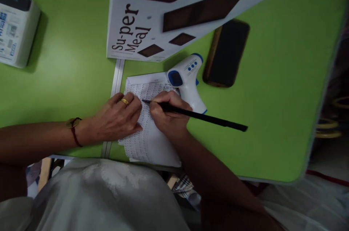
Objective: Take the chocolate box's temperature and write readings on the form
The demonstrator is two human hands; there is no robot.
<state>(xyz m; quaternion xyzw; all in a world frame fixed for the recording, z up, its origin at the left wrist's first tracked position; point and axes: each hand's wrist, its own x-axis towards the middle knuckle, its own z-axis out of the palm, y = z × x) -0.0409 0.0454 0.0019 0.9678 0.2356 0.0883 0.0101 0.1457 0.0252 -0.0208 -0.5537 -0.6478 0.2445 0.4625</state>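
A sheaf of white paper (152,144) covered in dense handwriting lies on the green table in front of me. My right hand (170,111) grips a long black pen (215,119), its tip touching or just over the written area. Resting on the paper's left part is my left hand (122,113), fingers bent and thumb apart, with nothing visible in it. A white and blue infrared thermometer (188,76) sits at the paper's upper right corner, close to my right hand.
Beyond the paper stands a large white box (152,13) with brown print. A dark phone (227,53) lies right of the thermometer. At the far left is a white power bank (16,31) with a cable. A metal seam (116,78) crosses the green table (272,114).
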